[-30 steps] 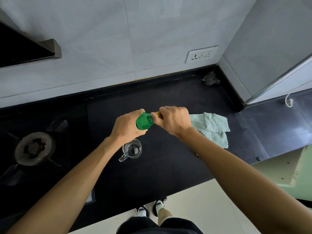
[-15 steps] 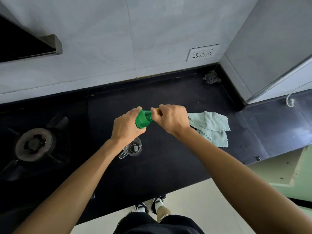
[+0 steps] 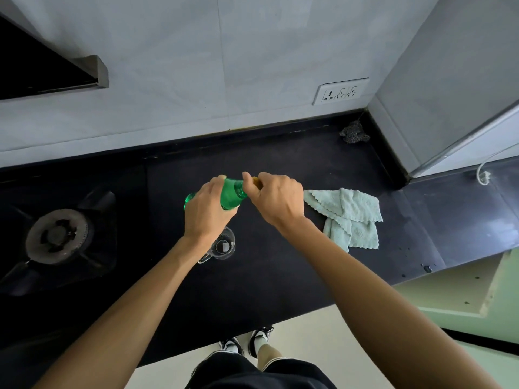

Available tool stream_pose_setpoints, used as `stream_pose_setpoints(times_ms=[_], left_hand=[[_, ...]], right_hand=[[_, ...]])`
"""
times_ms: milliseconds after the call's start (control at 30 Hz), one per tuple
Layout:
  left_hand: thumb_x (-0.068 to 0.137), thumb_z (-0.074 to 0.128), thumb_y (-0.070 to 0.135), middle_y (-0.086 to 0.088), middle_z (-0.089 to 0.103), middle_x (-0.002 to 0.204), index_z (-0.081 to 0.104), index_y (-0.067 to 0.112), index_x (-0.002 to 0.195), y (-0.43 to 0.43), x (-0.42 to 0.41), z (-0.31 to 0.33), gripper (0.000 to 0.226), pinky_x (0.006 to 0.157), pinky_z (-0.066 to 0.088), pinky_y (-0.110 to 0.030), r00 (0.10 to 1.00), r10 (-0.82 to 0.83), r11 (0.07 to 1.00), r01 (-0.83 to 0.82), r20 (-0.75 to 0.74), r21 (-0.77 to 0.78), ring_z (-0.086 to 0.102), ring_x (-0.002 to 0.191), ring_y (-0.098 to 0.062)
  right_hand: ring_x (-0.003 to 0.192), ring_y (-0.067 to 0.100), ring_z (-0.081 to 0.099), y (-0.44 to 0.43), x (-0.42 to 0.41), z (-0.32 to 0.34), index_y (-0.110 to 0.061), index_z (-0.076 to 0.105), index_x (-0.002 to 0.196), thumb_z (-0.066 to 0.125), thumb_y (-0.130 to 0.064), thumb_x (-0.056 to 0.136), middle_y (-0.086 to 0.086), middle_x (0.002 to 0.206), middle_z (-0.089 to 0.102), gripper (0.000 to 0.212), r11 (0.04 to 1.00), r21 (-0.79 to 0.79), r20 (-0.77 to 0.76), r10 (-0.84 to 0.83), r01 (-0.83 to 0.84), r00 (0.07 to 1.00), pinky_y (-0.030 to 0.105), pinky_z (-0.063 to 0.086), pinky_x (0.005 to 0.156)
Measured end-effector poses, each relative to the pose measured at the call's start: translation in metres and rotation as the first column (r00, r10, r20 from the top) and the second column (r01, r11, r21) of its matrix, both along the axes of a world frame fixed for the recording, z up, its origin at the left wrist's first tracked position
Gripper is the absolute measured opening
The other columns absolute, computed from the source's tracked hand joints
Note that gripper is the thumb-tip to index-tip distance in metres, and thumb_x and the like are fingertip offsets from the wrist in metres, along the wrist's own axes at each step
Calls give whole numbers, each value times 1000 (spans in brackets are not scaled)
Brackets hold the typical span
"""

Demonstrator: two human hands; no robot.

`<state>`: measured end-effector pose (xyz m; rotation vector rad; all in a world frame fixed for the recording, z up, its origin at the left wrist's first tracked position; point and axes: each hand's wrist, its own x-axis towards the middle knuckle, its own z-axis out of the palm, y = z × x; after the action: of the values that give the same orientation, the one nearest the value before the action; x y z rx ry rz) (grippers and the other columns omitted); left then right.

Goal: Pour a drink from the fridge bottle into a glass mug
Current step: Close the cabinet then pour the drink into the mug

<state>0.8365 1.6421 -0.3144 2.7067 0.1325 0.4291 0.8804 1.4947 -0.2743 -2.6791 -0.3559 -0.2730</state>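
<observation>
I hold a green bottle (image 3: 231,195) above the black counter (image 3: 280,276), tilted with its neck toward the right. My left hand (image 3: 206,210) wraps around the bottle's body. My right hand (image 3: 276,199) grips the yellow cap (image 3: 256,181) at the bottle's neck, and the cap is mostly hidden by the fingers. A small clear glass mug (image 3: 222,245) stands upright on the counter just below my left hand, its handle pointing to the lower left. The mug looks empty.
A light green cloth (image 3: 351,217) lies crumpled on the counter to the right of my hands. A gas burner (image 3: 57,235) sits at the left. A dark scrubber (image 3: 354,133) rests in the back corner below a wall socket (image 3: 339,92). The counter's front edge is near my feet.
Both hands and the bottle stay in about the same spot above the mug. My left hand has shifted its grip, showing more of the green bottle on its left side.
</observation>
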Motion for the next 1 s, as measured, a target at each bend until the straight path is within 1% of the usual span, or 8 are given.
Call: stream_pose_setpoints(times_ms=[133,267,400,500,600,800,900,1000], left_hand=[[69,82,37,2,69,98,59,12,118,8,-1,3,59,69,54,-36,996,-70,993,66,-46,-97,67,85,-21],[67,83,40,7,69,99,58,18,120,18,6,3,63,75,50,-28,975,-185,975,166,-126,-149,66,86,-17],[71,81,36,2,69,99,58,13,120,10,9,2,59,72,52,-35,989,-109,991,101,-96,-89,66,87,-21],[74,79,33,-5,67,103,56,7,123,0,6,1,60,65,52,-39,997,8,1000,-6,-77,19,66,90,-26],[75,79,32,-7,67,99,56,5,122,-3,1,2,59,60,50,-37,996,45,998,-41,-73,52,67,86,-27],[74,79,36,-3,68,100,56,9,120,7,-6,4,58,66,51,-39,991,21,1000,-23,-132,-17,67,85,-26],[72,78,40,3,67,92,57,15,112,21,-5,7,51,66,52,-37,982,-66,998,62,-174,-32,66,80,-22],[74,77,41,4,67,92,57,15,112,28,-7,7,50,66,51,-35,982,-79,997,76,-169,-24,65,80,-21]], right_hand=[[37,15,23,-5,9,0,-18,27,53,29,-60,95,-8,45,24,60,973,22,256,217,-230,942,18,7,44],[42,14,24,-12,23,-2,-19,30,56,28,-60,97,-4,46,30,59,913,-37,385,389,-407,837,23,16,42],[45,16,29,-12,22,-2,-18,32,55,38,-54,93,-3,45,36,53,953,-84,303,303,-292,903,24,19,44],[47,20,37,-4,12,3,-16,35,53,41,-49,94,-5,44,31,53,985,-160,101,85,-68,991,27,18,47],[51,22,41,3,9,7,-16,34,53,38,-53,97,-3,47,34,57,985,-168,-52,-49,40,997,30,22,48],[46,15,31,6,4,-3,-16,36,55,40,-52,89,-4,45,33,50,992,-11,204,129,-129,971,20,10,42],[50,17,36,3,8,-10,-10,48,63,43,-51,90,1,54,46,49,954,-27,293,293,-299,910,25,21,44],[56,22,48,0,9,-11,-8,55,78,41,-49,92,4,69,54,46,911,-35,261,406,-411,876,30,35,46]])
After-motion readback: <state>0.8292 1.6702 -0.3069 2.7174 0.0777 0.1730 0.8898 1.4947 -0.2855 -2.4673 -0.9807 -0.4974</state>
